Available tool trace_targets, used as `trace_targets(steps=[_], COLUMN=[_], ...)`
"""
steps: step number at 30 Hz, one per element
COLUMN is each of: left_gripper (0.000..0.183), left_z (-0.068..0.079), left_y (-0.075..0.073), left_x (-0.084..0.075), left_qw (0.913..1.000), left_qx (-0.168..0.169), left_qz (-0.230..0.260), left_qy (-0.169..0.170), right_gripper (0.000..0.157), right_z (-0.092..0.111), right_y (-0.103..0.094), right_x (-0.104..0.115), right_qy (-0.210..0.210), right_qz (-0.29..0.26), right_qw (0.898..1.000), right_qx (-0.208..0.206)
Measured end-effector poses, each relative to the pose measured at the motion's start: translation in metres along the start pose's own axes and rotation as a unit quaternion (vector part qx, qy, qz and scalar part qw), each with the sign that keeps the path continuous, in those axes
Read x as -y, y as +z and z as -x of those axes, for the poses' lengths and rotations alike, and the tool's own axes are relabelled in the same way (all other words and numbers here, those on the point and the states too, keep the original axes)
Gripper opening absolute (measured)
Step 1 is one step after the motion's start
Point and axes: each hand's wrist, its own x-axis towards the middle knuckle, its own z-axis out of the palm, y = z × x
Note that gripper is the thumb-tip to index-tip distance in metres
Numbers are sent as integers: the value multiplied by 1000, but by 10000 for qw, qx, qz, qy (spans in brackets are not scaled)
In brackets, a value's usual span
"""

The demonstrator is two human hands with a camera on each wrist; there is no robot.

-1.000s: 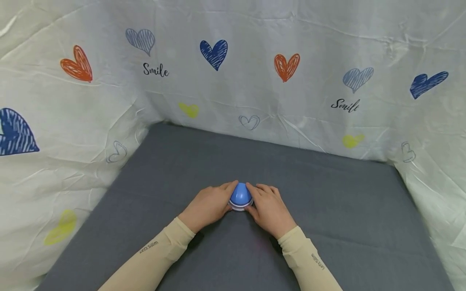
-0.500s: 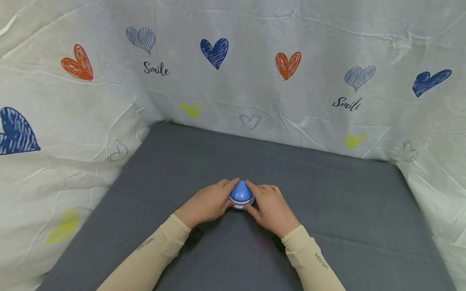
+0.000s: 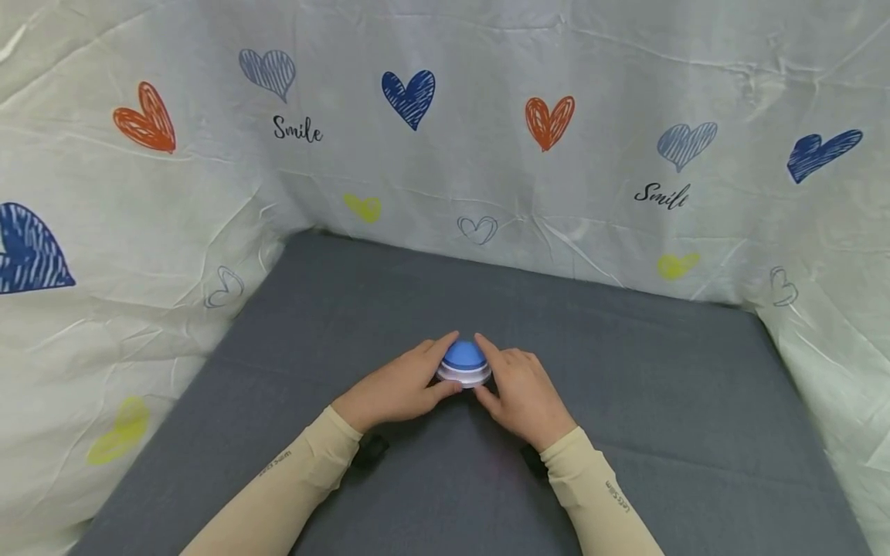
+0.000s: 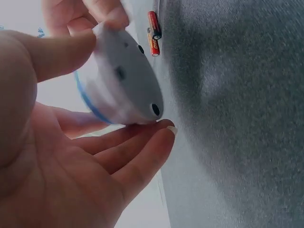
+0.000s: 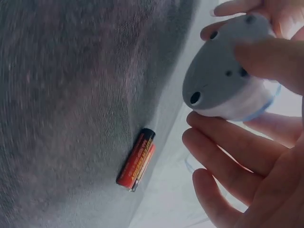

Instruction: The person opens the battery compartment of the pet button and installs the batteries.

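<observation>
White fabric curtain with printed hearts: it stands behind and around the table.
Dark grey cloth-covered table: it lies below both hands.
Cream sleeves with dark lettering: they cover both forearms.
Left hand: thumb and fingers are curled around the left side of the device, gripping it.
Right hand: thumb and fingers hold the other side; ring and little fingers stand apart from it. The thumb is blurred, so its exact contact I cannot tell.
Round device with blue dome, white rim and flat grey underside: it is between the two hands, raised above the cloth.
Device, how far: the lifting is done; the batteries are outside, untouched. I judge that handling is under way, not finished.
Device, inside: hidden; I cannot tell whether it contains anything, and no opened compartment is clear.
Two red and black cylindrical batteries: they lie loose on the cloth, close together.
</observation>
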Motion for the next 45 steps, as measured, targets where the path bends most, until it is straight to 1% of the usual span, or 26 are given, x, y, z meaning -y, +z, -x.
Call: trace_targets(steps=[3,5,7,11,13,16,23,29,40,43,45], left_gripper=[90,89,82,66,63,62,64,66,70,74,80], left_z=[2,4,6,7,6,5,3,2,2,2,2], left_y=[2,4,6,8,8,8,7,7,3,3,3], left_x=[0,-1,-1,-1,-1,-2,-3,-4,-8,-7,-5], left_qw=[9999,9998,9998,9998,9997,9997,9997,9988,9976,9967,9961], left_qx=[83,131,118,-55,-99,-134,-53,98,275,296,303], left_qz=[70,24,-48,-171,-214,-226,-117,-107,81,178,195], left_qy=[-127,-167,-140,-4,23,30,-204,-475,-638,-729,-809], right_gripper=[68,64,60,55,54,52,45,40,39,44,49], right_z=[2,3,5,6,6,5,4,2,0,-1,-1], right_y=[2,3,4,5,6,6,4,4,4,4,4], right_x=[2,4,6,8,8,8,8,9,9,10,11], right_qy=[-16,-12,13,55,76,124,66,137,248,300,344], right_qz=[33,57,67,63,56,52,74,71,18,-38,-91], right_qw=[10000,9999,9999,10000,10000,9999,9994,9992,9992,9993,9993], right_qx=[42,91,93,15,-20,-77,-317,-363,-311,-235,-140])
